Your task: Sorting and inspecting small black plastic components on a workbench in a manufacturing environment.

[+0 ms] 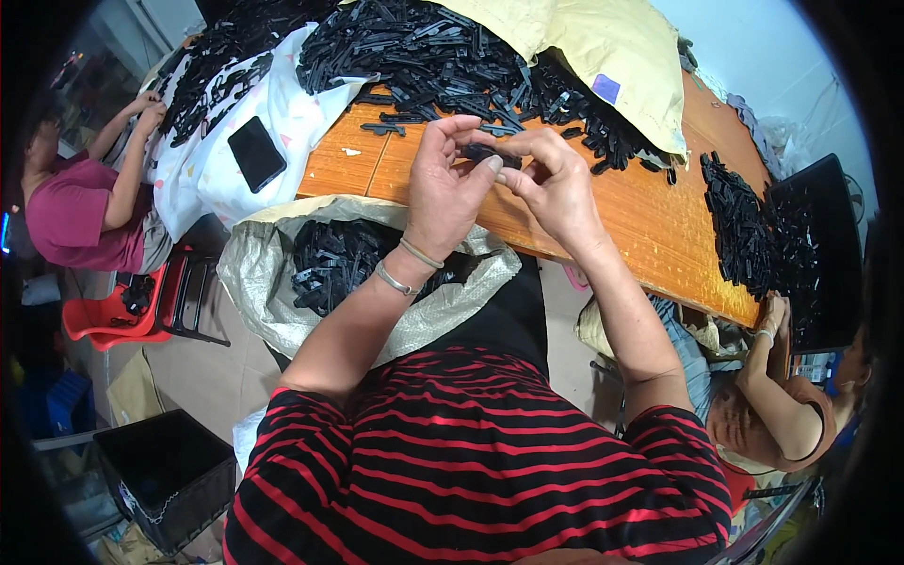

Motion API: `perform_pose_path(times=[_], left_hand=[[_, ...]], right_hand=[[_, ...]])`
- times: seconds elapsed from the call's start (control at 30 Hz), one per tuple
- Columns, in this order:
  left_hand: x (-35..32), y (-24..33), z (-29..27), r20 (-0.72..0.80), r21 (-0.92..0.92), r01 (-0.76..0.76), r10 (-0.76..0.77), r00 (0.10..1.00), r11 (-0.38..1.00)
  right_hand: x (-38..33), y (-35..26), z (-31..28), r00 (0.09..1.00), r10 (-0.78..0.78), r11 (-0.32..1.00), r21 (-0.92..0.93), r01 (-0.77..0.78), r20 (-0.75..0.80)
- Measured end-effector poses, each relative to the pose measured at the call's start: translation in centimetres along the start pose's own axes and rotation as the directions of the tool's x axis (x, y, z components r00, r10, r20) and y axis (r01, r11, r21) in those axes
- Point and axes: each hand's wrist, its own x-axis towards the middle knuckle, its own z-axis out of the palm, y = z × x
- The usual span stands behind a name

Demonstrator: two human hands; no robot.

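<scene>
Can read no words, numbers or signs anywhere. Can see a purple label (pixel 605 89) on the yellow sack (pixel 636 47) at the far side of the wooden table (pixel 659 237), yet cannot make out print on it. Can find only small coloured shapes printed on the white plastic sheet (pixel 205 181) to the left. Can see just a dark screen, without any legible display, on the black smartphone (pixel 256 153) lying on that sheet.
</scene>
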Motion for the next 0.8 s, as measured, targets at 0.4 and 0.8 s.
perform_pose_path(times=[0.4,0.8], left_hand=[[0.2,1.3,-0.5,-0.005,-0.039,0.057,-0.058,0.998,0.998],[0.2,-0.8,-2.7,0.101,-0.143,0.23,-0.217,0.971,0.963]], right_hand=[[0.4,-0.6,0.1,0.936,0.324,0.901,0.259,-0.349,0.136],[-0.2,0.3,0.5,0.915,0.328,0.815,0.421,-0.399,0.233]])
